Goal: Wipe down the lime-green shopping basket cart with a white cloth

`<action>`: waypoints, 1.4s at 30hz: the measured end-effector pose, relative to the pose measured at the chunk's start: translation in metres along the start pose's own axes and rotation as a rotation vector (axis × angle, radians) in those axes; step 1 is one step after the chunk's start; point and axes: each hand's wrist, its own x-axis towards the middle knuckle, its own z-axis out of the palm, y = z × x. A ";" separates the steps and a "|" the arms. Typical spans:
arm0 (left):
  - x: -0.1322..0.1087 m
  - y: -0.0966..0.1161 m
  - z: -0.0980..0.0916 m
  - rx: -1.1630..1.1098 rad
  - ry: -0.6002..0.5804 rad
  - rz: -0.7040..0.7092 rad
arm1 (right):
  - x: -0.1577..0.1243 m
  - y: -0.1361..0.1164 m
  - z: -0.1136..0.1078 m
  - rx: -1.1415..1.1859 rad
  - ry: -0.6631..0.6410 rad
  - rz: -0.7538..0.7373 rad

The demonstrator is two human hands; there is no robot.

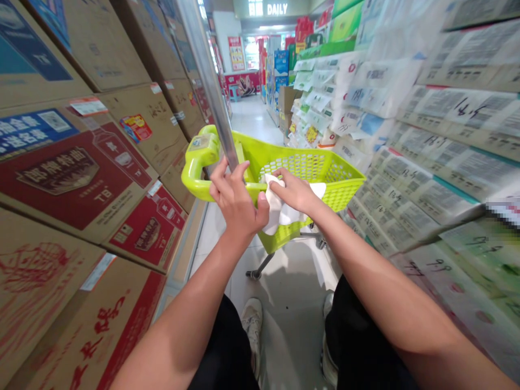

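Note:
A yellow-green plastic shopping cart (345,189) with a perforated basket stands just in front of me. My right hand (294,189) is closed on a white wipe (274,208), cloth or paper I cannot tell, pressed at the cart's near rim, and part of it hangs down outside. Beside it, my left hand (238,200) has its fingers apart, near the rim and the foot of an upright metal pole (211,81). No object shows in the left hand; whether its fingertips touch the pole is unclear. The cart's handle (195,168) juts out to the left.
Stacked cardboard cartons (65,173) line the left side. Plastic-wrapped packs (418,179) with handwritten prices are piled on the right. Between them runs a pale tiled aisle (255,116) toward more stacked goods. A cart wheel (254,274) rests on the floor near my shoes (252,325).

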 end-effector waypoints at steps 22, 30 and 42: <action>0.003 -0.005 0.002 0.009 -0.040 -0.050 | -0.005 0.020 0.014 -0.212 0.191 -0.040; 0.010 -0.009 -0.010 0.024 0.040 -0.076 | -0.013 -0.033 0.021 0.009 0.020 -0.391; 0.016 -0.021 -0.018 -0.020 -0.002 -0.165 | -0.011 0.086 -0.024 -0.483 -0.051 0.021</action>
